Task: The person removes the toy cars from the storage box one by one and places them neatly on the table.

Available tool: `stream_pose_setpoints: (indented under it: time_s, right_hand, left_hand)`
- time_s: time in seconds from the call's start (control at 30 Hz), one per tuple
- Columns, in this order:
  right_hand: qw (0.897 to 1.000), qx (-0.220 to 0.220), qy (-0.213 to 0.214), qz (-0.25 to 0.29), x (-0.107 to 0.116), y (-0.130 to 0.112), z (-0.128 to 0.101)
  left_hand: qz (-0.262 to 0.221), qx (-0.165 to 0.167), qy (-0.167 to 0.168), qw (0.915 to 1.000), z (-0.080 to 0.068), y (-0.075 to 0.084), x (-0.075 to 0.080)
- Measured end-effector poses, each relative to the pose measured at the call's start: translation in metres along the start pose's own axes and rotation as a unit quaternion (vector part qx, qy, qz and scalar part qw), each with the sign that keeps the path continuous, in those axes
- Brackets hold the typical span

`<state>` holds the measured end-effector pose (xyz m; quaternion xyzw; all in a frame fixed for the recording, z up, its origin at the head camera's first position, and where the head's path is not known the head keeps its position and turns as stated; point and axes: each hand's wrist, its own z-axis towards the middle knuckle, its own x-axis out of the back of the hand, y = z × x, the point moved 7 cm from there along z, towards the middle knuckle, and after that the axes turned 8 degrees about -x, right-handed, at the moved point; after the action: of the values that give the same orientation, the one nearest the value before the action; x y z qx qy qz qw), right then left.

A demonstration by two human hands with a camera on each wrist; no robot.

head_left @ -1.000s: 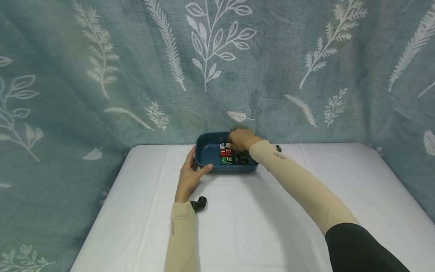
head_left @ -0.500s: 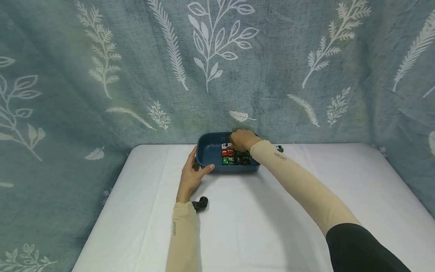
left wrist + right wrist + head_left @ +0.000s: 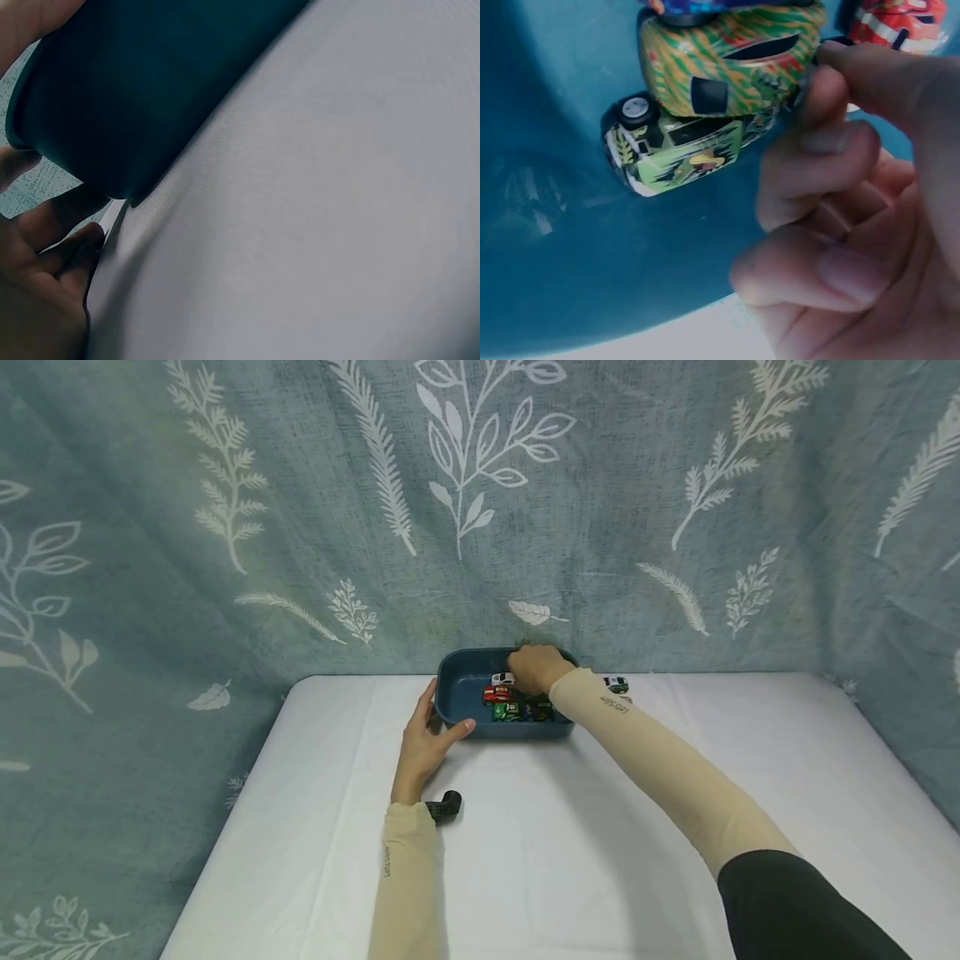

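White-covered table [image 3: 570, 852] fronts a teal curtain with a pale leaf print [image 3: 300, 510]. At the far edge of the table sits the dark blue tray [image 3: 459, 681], seen from the left wrist as a blue outer wall [image 3: 142, 90] resting on the cloth. Left hand [image 3: 422, 745] lies on the table at the tray's near-left corner, thumb along the front wall, fingers straight up the left side; it presses and steadies, nothing is clasped. Compared with a second ago and half a second ago, this hand and the tray hold the same place. Right hand [image 3: 534, 667] reaches into the tray's far right part, over the toy cars. Right wrist view: fingers [image 3: 832, 90] curled, tips drawn toward the thumb right beside the striped green-orange car [image 3: 731, 56]; whether they actually pinch a car I cannot tell, contact is hidden by the fingers. Under that car lies a green printed car [image 3: 679, 150] on the tray floor. Change over the last second: the red car [image 3: 497, 695] and white car [image 3: 502, 679] sit more exposed at the hand's left, and the hand has shifted only slightly within the tray; judgement: a car is being set down or arranged among the rest, work centred in the tray. Green cars [image 3: 507, 712] line the near wall. One small white-green car [image 3: 616, 683] stands outside, on the table right of the tray. Black wrist-camera mount [image 3: 444, 806] by the left cuff.
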<state>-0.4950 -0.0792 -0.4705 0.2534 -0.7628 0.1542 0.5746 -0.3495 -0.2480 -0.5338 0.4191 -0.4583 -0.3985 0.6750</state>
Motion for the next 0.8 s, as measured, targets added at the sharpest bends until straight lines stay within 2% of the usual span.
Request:
stream_pose_setpoints:
  time_s: [0.17, 0.43, 0.7, 0.8]
  right_hand:
    - [1.0, 0.003, 0.001, -0.016, 0.0, 0.003, -0.002]
    - [1.0, 0.008, 0.005, 0.001, 0.009, 0.005, -0.008]
    - [0.998, 0.024, 0.054, -0.021, 0.029, 0.005, -0.022]
    - [0.998, 0.035, 0.059, -0.008, 0.038, 0.01, -0.03]
  left_hand:
    - [0.0, -0.002, -0.008, 1.0, 0.001, 0.002, -0.005]
    - [-0.002, -0.005, -0.007, 1.0, 0.004, 0.007, -0.005]
    - [-0.006, 0.005, -0.004, 1.0, 0.002, 0.005, -0.002]
    - [-0.005, 0.008, 0.0, 1.0, 0.001, 0.005, 0.0]
